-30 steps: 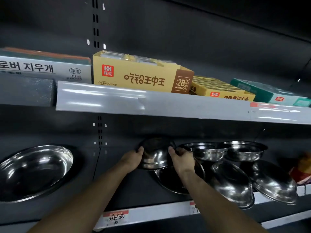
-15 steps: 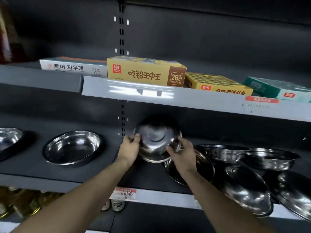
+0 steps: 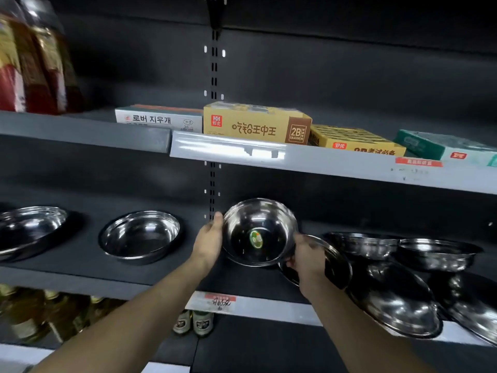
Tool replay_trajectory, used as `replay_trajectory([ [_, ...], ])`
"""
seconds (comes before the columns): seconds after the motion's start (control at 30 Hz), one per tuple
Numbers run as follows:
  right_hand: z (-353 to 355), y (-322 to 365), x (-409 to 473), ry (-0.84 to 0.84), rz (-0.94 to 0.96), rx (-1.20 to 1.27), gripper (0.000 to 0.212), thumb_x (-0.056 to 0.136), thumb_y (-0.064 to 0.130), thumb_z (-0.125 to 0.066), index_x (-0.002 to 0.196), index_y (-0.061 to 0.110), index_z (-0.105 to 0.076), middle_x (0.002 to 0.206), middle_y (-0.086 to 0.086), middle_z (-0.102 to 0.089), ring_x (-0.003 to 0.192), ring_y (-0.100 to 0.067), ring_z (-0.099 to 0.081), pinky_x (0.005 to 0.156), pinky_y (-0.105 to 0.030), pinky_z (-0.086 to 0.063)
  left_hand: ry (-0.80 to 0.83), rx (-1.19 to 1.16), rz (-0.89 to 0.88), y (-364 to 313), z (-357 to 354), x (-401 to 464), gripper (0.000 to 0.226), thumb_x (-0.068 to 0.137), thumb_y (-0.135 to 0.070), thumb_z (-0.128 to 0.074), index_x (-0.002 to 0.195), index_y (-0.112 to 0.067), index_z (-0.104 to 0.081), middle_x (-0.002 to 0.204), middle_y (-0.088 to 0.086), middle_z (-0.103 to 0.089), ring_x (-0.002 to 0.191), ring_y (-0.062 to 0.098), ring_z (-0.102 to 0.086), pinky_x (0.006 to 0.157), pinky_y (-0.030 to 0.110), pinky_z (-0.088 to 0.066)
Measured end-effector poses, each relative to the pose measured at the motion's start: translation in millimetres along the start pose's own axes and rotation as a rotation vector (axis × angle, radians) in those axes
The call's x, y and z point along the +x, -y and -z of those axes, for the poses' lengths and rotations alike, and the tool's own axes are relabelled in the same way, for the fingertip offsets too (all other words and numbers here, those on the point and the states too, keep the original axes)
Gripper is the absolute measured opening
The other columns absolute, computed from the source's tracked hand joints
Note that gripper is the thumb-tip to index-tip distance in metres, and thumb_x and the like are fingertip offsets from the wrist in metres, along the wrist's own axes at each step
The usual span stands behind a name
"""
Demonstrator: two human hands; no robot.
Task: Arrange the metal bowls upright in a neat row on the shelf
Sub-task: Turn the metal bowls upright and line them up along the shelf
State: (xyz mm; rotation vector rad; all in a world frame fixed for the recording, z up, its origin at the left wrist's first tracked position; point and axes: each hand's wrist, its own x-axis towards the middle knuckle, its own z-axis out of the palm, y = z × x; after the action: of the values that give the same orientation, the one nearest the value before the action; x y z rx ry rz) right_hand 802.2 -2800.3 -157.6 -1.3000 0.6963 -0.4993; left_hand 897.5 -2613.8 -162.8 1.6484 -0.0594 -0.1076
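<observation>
both hands [image 3: 209,242] gripping tilted metal bowl [image 3: 259,232]

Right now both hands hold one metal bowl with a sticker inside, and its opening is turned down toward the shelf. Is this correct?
Not quite. The head view shows the left hand and right hand holding the bowl with the sticker inside, but its opening is tilted toward the camera, not turned down toward the shelf.
</observation>
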Motion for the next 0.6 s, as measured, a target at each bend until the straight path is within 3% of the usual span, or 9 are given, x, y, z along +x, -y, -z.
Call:
replay_trajectory([
  [0.1, -10, -4, -7, 0.016, -0.021, -0.03, 0.021, 0.092, 0.02, -0.061, 0.076, 0.007, -0.063, 0.047, -0.003, -0.063, 0.044, -0.02, -0.055, 0.049, -0.031, -0.048, -0.013, 0.079, -0.044, 5, 13, 8, 0.046, 0.096, -0.058, -0.039, 0.11, -0.023, -0.067, 0.106, -0.005, -0.07, 0.112, 0.018, -0.061, 0.097, 0.03, -0.039],
  [0.23, -28, -9, -15, 0.032, -0.045, -0.046, 0.02, 0.096, 0.017, -0.061, 0.084, 0.001, -0.065, 0.071, -0.015, -0.069, 0.044, -0.019, -0.061, 0.042, -0.025, -0.051, 0.016, 0.279, -0.1, 6, 50, 14, 0.049, 0.098, -0.056, -0.037, 0.126, -0.023, -0.061, 0.127, 0.0, -0.064, 0.122, 0.018, -0.055, 0.102, 0.027, -0.035],
  [0.37, -56, -16, -20, 0.041, -0.109, -0.049, 0.019, 0.097, 0.017, -0.062, 0.094, -0.001, -0.065, 0.083, -0.02, -0.073, 0.052, -0.023, -0.068, 0.041, -0.024, -0.052, -0.022, 0.838, -0.265, 4, 111, 23, 0.051, 0.1, -0.049, -0.037, 0.138, -0.018, -0.051, 0.143, 0.007, -0.051, 0.131, 0.027, -0.049, 0.108, 0.037, -0.039],
  [0.47, -80, -26, -24, 0.038, -0.169, -0.015, 0.016, 0.098, 0.016, -0.061, 0.096, 0.0, -0.062, 0.08, -0.019, -0.07, 0.051, -0.024, -0.068, 0.038, -0.023, -0.052, -0.045, 1.14, -0.318, 0, 155, 22, 0.049, 0.1, -0.046, -0.036, 0.14, -0.019, -0.048, 0.143, 0.005, -0.048, 0.129, 0.029, -0.049, 0.102, 0.04, -0.042],
  [0.6, -101, -47, -29, 0.033, -0.238, -0.017, 0.027, 0.099, 0.022, -0.06, 0.093, -0.004, -0.061, 0.062, -0.017, -0.069, 0.047, -0.024, -0.068, 0.037, -0.024, -0.053, -0.055, 1.25, -0.32, 5, 188, 16, 0.046, 0.1, -0.044, -0.038, 0.137, -0.019, -0.05, 0.139, 0.007, -0.051, 0.126, 0.03, -0.05, 0.104, 0.039, -0.042],
])
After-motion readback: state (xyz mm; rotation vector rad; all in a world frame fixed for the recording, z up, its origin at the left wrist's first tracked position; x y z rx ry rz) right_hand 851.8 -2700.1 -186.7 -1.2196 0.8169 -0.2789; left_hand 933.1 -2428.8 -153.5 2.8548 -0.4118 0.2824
